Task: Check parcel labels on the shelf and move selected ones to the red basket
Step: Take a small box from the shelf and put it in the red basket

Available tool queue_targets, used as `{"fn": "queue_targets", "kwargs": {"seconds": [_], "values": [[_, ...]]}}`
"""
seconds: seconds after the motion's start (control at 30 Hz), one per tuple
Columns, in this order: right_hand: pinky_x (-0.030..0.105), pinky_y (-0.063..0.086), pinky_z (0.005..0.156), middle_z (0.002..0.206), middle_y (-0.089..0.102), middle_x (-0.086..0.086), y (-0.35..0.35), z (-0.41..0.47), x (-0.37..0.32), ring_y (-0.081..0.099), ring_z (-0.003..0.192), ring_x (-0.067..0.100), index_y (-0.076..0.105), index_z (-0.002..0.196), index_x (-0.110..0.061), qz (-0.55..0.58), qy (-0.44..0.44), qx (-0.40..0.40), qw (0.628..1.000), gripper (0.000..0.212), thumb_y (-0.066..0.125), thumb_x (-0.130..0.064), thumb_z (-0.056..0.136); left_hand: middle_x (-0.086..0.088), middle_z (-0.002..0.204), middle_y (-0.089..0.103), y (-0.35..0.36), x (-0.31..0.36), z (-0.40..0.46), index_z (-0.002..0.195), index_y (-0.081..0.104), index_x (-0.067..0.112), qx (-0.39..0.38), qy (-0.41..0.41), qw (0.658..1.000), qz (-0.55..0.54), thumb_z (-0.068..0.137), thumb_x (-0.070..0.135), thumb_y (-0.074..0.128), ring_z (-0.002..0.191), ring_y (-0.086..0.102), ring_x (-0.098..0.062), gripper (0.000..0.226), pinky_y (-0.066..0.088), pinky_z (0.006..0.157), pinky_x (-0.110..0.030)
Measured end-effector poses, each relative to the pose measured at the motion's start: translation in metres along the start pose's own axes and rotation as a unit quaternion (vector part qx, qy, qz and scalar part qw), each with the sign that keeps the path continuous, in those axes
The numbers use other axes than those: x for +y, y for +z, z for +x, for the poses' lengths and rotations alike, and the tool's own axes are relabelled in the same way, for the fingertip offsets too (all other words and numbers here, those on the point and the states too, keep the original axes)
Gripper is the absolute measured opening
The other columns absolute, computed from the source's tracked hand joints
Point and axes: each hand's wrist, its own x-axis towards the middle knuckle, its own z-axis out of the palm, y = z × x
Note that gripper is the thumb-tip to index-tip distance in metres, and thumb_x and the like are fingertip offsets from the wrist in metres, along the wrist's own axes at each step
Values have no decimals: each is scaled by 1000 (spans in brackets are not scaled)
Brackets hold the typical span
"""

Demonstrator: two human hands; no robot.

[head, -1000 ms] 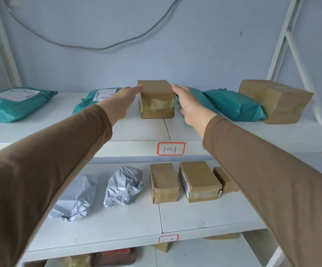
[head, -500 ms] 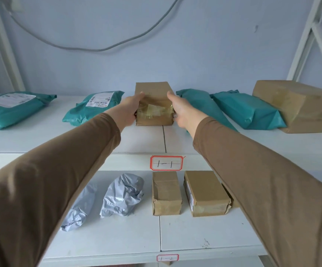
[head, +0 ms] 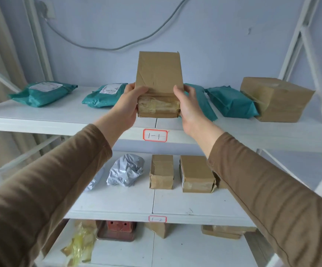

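Head view. My left hand [head: 126, 106] grips the left side of a brown cardboard parcel box wrapped in clear tape [head: 159, 83], thumb on its upper face and fingers curled round the far edge. My right hand [head: 188, 106] grips the right side of the same box, thumb on top, remaining fingers wrapped behind. The box is tilted with its far end raised; its lower edge sits just over the front part of the white metal top shelf [head: 60, 120]. No label text is readable on the faces turned toward me.

Left of my left fingers, two teal plastic mailer bags with white printed labels lie on the same shelf: one near [head: 104, 95], one well apart [head: 42, 92]. Right of my right fingers, a teal plastic mailer bag without a visible label [head: 231, 102] lies just beside a large brown cardboard box [head: 276, 99]. A further teal mailer strip [head: 204, 102] lies directly behind my right hand.

Below my hands, a red-bordered white tag marked "1-1" [head: 155, 135] is fixed to the shelf edge. On the second shelf [head: 175, 205] lie a crumpled grey plastic bag [head: 126, 170] and two small brown cardboard boxes, side by side [head: 162, 171] [head: 196, 173].
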Motion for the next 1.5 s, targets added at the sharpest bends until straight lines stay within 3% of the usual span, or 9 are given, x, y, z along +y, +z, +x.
{"fn": "queue_targets", "kwargs": {"seconds": [0.3, 0.43, 0.7, 0.87, 0.93, 1.1, 1.23, 1.4, 1.5], "values": [[21, 42, 94, 133, 66, -7, -47, -165, 1, 61, 117, 0, 47, 140, -26, 49, -51, -12, 997, 37, 58, -28, 105, 6, 107, 72, -2, -30, -130, 119, 58, 21, -58, -11, 997, -58, 97, 20, 66, 108, 61, -13, 23, 45, 103, -37], [13, 47, 95, 138, 65, -1, -71, -213, 19, 62, 125, 7, 47, 140, -25, 17, -92, -31, 995, 36, 56, -22, 106, 3, 148, 56, -23, -46, -156, 154, 42, 28, -94, -88, 987, -98, 83, 32, 80, 136, 49, -25, 80, 53, 101, -42], [23, 45, 108, 146, 60, -6, -103, -239, 45, 54, 136, 11, 47, 143, -34, -45, -128, -87, 987, 58, 50, -10, 91, -3, 141, 67, -30, -63, -182, 150, 50, 21, -192, -126, 973, 10, 86, 24, 69, 121, 68, -19, 67, 61, 87, -29], [46, 31, 120, 140, 66, -5, -126, -234, 45, 51, 141, 17, 65, 128, -29, 44, -26, -69, 996, 40, 38, -38, 98, -7, 155, 44, -27, -81, -184, 156, 29, 27, -199, 38, 966, 161, 70, 11, 87, 145, 46, -20, 105, 47, 115, -40], [56, 23, 125, 143, 66, -2, -134, -229, 43, 52, 142, 20, 67, 132, -27, 98, 72, -88, 989, 64, 27, -68, 102, -7, 158, 32, -30, -88, -183, 159, 19, 21, -174, 185, 917, 308, 64, 10, 93, 152, 31, -20, 121, 35, 124, -47], [47, 45, 111, 142, 67, 8, -150, -217, 40, 66, 128, 27, 65, 141, -25, 158, 208, -134, 956, 93, 21, -87, 88, -21, 153, 34, -37, -93, -178, 152, 30, 7, -172, 519, 630, 552, 75, 20, 91, 150, 28, -44, 100, 25, 127, -51], [54, 46, 108, 147, 61, 14, -160, -214, 42, 61, 131, 33, 64, 142, -24, 108, 226, -222, 942, 89, 34, -86, 86, -18, 153, 34, -43, -107, -171, 154, 25, 15, -182, 601, 538, 562, 96, 17, 71, 151, 26, -44, 75, 28, 125, -52], [44, 57, 90, 136, 68, 17, -154, -210, 52, 68, 114, 28, 67, 137, -19, 96, 179, -216, 955, 84, 85, -62, 67, -23, 160, 24, -49, -124, -160, 156, 19, 19, -129, 584, 574, 559, 86, -5, 74, 160, 7, -37, 92, 23, 127, -55], [42, 55, 90, 140, 65, 16, -146, -206, 59, 64, 120, 30, 51, 148, -18, 67, 113, -151, 980, 91, 82, -57, 72, -13, 172, 6, -41, -129, -163, 163, 7, 20, -72, 410, 748, 517, 80, -23, 63, 162, 1, -31, 109, 16, 130, -41]]}}
